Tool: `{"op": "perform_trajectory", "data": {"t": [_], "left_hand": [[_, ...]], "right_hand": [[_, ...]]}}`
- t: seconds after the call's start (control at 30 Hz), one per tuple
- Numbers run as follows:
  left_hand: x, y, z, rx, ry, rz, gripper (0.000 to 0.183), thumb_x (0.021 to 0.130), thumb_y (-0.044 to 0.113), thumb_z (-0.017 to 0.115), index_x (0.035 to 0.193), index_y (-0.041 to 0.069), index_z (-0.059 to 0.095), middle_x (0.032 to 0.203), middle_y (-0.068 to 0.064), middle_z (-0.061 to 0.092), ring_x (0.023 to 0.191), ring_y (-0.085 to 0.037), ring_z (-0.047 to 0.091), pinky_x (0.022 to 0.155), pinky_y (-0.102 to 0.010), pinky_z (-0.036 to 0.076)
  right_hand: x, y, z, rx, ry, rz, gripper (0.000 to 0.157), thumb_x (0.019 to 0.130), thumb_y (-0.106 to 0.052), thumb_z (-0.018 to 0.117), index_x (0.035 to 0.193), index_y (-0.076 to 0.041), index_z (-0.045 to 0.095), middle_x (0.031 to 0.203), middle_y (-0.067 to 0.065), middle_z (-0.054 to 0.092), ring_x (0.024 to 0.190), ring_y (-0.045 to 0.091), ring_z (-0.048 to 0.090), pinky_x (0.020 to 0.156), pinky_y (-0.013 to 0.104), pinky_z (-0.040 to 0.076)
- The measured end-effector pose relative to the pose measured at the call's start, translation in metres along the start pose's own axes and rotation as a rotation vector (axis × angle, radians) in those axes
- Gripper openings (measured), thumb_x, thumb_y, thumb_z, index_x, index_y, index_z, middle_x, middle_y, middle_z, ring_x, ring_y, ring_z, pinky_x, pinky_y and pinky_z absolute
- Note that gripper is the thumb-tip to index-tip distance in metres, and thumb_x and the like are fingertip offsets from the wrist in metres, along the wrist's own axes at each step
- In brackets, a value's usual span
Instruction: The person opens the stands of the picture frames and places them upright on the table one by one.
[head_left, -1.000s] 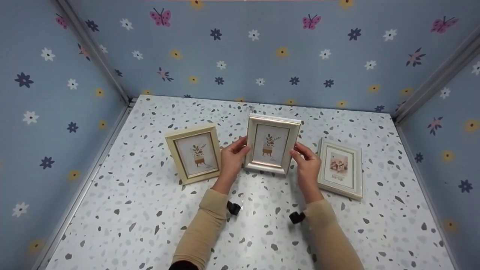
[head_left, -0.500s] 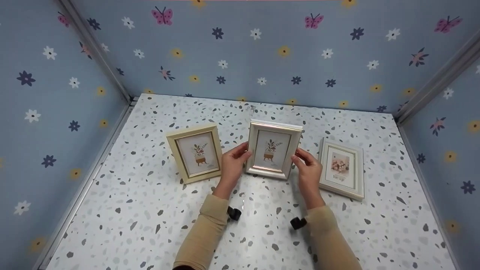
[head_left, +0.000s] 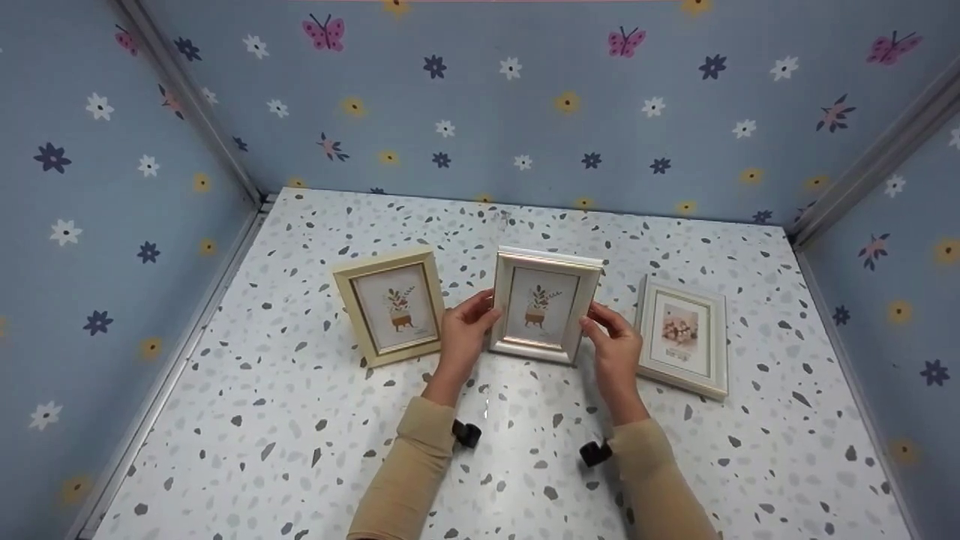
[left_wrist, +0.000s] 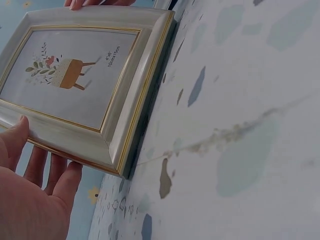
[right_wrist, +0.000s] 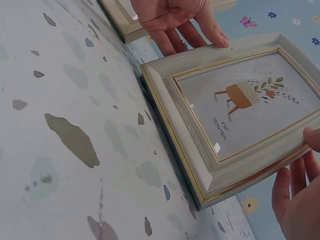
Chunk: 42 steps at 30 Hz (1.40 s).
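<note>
Silver frame (head_left: 546, 306) held from both sides.
My left hand (head_left: 463, 331) pinches its nine o'clock edge, my right hand (head_left: 618, 346) its three o'clock edge; the cream frame (head_left: 394, 309) stands at nine o'clock, the white frame (head_left: 681, 336) lies at three.

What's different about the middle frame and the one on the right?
The middle frame is upright, leaning back a little, but the right frame lies flat on the table.
The middle frame is being held; nobody is holding the right frame.
The middle frame shows a potted plant; the right frame shows pinkish flowers.
Both are pale rectangles.
</note>
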<state>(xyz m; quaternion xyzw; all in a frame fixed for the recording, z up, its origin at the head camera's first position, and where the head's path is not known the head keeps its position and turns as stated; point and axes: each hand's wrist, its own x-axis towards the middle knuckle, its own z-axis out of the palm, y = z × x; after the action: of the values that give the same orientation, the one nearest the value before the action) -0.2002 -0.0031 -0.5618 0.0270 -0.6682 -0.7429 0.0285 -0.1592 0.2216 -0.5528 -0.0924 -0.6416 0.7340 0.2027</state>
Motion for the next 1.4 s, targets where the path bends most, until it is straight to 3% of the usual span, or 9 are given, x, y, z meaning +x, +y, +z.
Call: {"op": "perform_trajectory", "data": {"t": [0.2,0.8,1.13,1.4], "left_hand": [[-0.003,-0.002,-0.003,-0.01,-0.004,-0.012,0.034,0.087,0.011,0.077,0.121,0.007,0.072,0.111,-0.01,0.071,0.104,-0.022,0.065,0.085,-0.029,0.054],[-0.007,0.001,-0.003,0.0,0.029,0.011,0.028,0.087,0.01,0.078,0.114,0.009,0.072,0.111,-0.006,0.071,0.107,-0.022,0.063,0.091,-0.033,0.052],[-0.011,0.003,-0.005,0.004,0.042,0.017,0.025,0.087,0.002,0.074,0.112,0.003,0.072,0.112,-0.009,0.071,0.107,-0.025,0.063,0.089,-0.033,0.053],[-0.019,0.003,-0.008,0.08,0.042,0.004,0.023,0.089,0.007,0.074,0.111,0.01,0.072,0.112,-0.004,0.07,0.108,-0.021,0.063,0.092,-0.035,0.051]], "right_hand": [[-0.003,0.001,-0.001,-0.024,-0.017,0.008,0.029,0.087,0.005,0.073,0.116,0.007,0.069,0.111,0.01,0.07,0.104,0.02,0.065,0.085,0.029,0.055],[-0.004,0.0,-0.007,-0.069,-0.057,0.015,0.031,0.087,0.005,0.073,0.117,0.008,0.068,0.108,0.008,0.072,0.102,0.018,0.064,0.088,0.027,0.053],[-0.004,0.0,-0.011,-0.028,-0.051,-0.002,0.029,0.086,0.004,0.074,0.114,0.009,0.069,0.108,0.02,0.07,0.096,0.018,0.065,0.084,0.027,0.054],[-0.002,-0.001,-0.019,-0.055,-0.034,0.01,0.027,0.087,0.007,0.072,0.113,0.009,0.069,0.108,0.025,0.068,0.092,0.015,0.064,0.08,0.023,0.052]]}}
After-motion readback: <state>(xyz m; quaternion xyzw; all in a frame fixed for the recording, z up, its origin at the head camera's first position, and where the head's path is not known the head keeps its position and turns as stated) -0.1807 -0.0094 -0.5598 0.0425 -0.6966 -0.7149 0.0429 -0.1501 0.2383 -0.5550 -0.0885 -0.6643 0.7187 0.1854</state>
